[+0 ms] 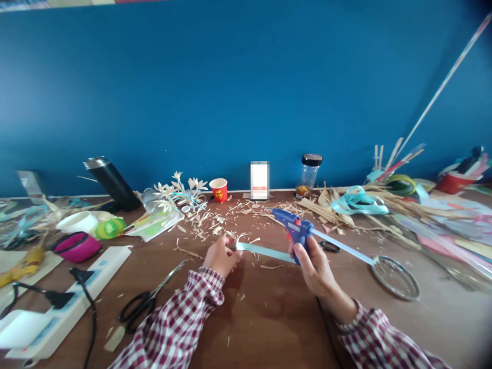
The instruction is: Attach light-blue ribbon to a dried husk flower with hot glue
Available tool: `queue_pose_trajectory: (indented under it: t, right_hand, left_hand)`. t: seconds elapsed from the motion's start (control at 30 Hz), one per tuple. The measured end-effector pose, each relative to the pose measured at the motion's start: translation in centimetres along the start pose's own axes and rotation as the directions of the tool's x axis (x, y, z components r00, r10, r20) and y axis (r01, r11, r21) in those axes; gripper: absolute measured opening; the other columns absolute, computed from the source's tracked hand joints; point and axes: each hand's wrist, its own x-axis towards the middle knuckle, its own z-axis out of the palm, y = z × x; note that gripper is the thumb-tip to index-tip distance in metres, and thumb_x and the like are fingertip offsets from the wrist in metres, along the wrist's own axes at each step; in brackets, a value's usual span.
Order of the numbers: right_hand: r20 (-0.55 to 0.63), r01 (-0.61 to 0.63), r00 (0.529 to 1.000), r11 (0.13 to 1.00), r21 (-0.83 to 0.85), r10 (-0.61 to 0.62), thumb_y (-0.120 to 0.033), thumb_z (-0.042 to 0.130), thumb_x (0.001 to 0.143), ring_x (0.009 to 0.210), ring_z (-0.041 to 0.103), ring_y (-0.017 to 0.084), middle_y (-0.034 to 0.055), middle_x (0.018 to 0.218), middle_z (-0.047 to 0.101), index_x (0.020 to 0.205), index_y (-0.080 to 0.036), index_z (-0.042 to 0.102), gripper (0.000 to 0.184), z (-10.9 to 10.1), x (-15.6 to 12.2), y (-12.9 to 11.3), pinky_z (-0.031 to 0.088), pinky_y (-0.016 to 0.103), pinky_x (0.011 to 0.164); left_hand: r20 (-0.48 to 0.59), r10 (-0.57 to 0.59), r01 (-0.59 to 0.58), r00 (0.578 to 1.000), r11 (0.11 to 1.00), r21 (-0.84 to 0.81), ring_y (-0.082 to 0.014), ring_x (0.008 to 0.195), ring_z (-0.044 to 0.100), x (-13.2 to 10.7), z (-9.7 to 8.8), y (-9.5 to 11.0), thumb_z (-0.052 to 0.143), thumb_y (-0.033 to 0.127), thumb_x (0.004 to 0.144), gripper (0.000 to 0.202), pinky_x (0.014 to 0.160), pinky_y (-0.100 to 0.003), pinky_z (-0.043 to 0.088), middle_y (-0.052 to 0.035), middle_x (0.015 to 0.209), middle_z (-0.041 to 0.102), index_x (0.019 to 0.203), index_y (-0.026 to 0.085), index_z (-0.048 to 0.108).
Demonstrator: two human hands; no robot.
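In my right hand (pixel 318 269) is a blue hot glue gun (pixel 295 225), its nozzle pointing left and away from me. A long translucent glue stick (pixel 342 243) sticks out of its back. My left hand (pixel 221 257) is closed in a pinch on one end of a light blue ribbon (pixel 267 251). A pale curled strip (pixel 241 240) shows at those fingertips; I cannot tell whether it is attached. The ribbon stretches right and passes behind the glue gun's handle, where its other end is hidden. Black-handled scissors (pixel 140 306) lie left of my left forearm.
Pale shavings (pixel 215 220) litter the brown table. Along the blue wall stand a dark flask (pixel 113 179), pale flowers (pixel 180 189), a red paper cup (pixel 219 190) and a lidded jar (pixel 308 177). A white power strip (pixel 73 302) lies left; a metal ring (pixel 397 279) lies right.
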Motion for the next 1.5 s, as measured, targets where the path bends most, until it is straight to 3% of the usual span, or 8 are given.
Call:
queue_pose_trajectory:
  t: [0.13, 0.23, 0.37, 0.43, 0.63, 0.93, 1.27, 1.5]
  right_hand:
    - [0.082, -0.036, 0.996, 0.999, -0.002, 0.036, -0.041, 0.037, 0.092, 0.065, 0.05, 0.013, 0.0003, 0.073, 0.055, 0.085, -0.02, 0.05, 0.025, -0.4, -0.1, -0.8, 0.04, 0.025, 0.063]
    - [0.136, -0.074, 0.988, 0.996, -0.047, 0.08, -0.04, 0.038, 0.091, 0.062, 0.049, 0.013, -0.0002, 0.069, 0.054, 0.086, -0.019, 0.05, 0.025, -0.4, -0.5, -1.7, 0.04, 0.024, 0.061]
    - [0.264, -0.064, 0.96, 0.989, -0.133, 0.098, -0.039, 0.043, 0.09, 0.061, 0.05, 0.013, -0.0005, 0.07, 0.057, 0.101, -0.019, 0.049, 0.023, 0.0, -1.3, -2.9, 0.041, 0.024, 0.06]
    - [0.307, -0.06, 0.945, 0.984, -0.166, 0.109, -0.038, 0.043, 0.09, 0.063, 0.053, 0.014, 0.0007, 0.073, 0.059, 0.106, -0.019, 0.049, 0.026, 0.5, -1.5, -3.3, 0.042, 0.025, 0.061]
    - [0.353, -0.046, 0.928, 0.976, -0.212, 0.12, -0.039, 0.041, 0.091, 0.075, 0.059, 0.018, 0.0067, 0.086, 0.064, 0.113, -0.016, 0.047, 0.032, 2.3, -1.6, -3.9, 0.046, 0.029, 0.068]
    - [0.36, 0.023, 0.931, 0.974, -0.225, 0.06, -0.035, 0.041, 0.091, 0.085, 0.06, 0.019, 0.0087, 0.098, 0.064, 0.113, -0.016, 0.049, 0.03, 3.7, -0.8, -3.3, 0.046, 0.03, 0.077]
    - [0.386, 0.023, 0.917, 0.955, -0.297, 0.098, -0.037, 0.04, 0.091, 0.078, 0.061, 0.019, 0.0081, 0.089, 0.065, 0.109, -0.015, 0.051, 0.03, 4.3, -0.1, -3.5, 0.047, 0.031, 0.073]
    - [0.404, 0.044, 0.908, 0.935, -0.352, 0.11, -0.037, 0.039, 0.092, 0.082, 0.062, 0.021, 0.0091, 0.092, 0.067, 0.11, -0.016, 0.051, 0.031, 4.2, 0.3, -3.3, 0.046, 0.032, 0.072]
  left_hand:
    - [-0.152, 0.138, -0.086, 0.979, 0.946, 0.312, -0.0197, 0.061, 0.061, -0.8, -0.5, 0.0, 0.065, 0.04, 0.069, 0.024, 0.06, -0.03, 0.042, -0.002, 0.061, 0.062, 0.074, 0.022, 0.051]
    - [-0.137, 0.269, -0.187, 0.953, 0.882, 0.432, -0.0175, 0.06, 0.059, -2.1, -0.7, -0.3, 0.057, 0.039, 0.078, 0.019, 0.058, -0.028, 0.041, -0.0002, 0.063, 0.06, 0.071, 0.022, 0.053]
    - [-0.067, 0.574, -0.471, 0.816, 0.727, 0.499, -0.0205, 0.089, 0.058, -3.3, -0.7, -1.7, 0.054, 0.026, 0.082, 0.016, 0.077, -0.033, 0.046, -0.0052, 0.099, 0.064, 0.096, 0.021, 0.061]
    - [-0.035, 0.647, -0.54, 0.762, 0.664, 0.517, -0.0226, 0.101, 0.054, -3.3, -0.6, -2.5, 0.055, 0.022, 0.082, 0.02, 0.087, -0.036, 0.045, -0.0066, 0.114, 0.061, 0.101, 0.02, 0.061]
    - [-0.005, 0.642, -0.535, 0.766, 0.643, 0.548, -0.0225, 0.096, 0.056, -2.5, -0.3, -3.4, 0.055, 0.019, 0.082, 0.017, 0.086, -0.038, 0.049, -0.0062, 0.107, 0.066, 0.098, 0.016, 0.063]
    - [-0.029, 0.703, -0.572, 0.711, 0.601, 0.558, -0.0212, 0.091, 0.058, -2.5, 0.0, -3.6, 0.054, 0.016, 0.082, 0.017, 0.084, -0.036, 0.051, -0.0072, 0.102, 0.067, 0.097, 0.014, 0.063]
    - [-0.012, 0.672, -0.551, 0.74, 0.616, 0.564, -0.0223, 0.092, 0.057, -2.6, 0.2, -3.4, 0.05, 0.021, 0.086, 0.021, 0.079, -0.037, 0.052, -0.0053, 0.105, 0.068, 0.098, 0.015, 0.066]
    - [-0.03, 0.692, -0.557, 0.722, 0.606, 0.567, -0.0218, 0.091, 0.058, -2.6, 0.3, -3.4, 0.05, 0.021, 0.086, 0.02, 0.079, -0.036, 0.052, -0.0062, 0.103, 0.069, 0.096, 0.015, 0.067]
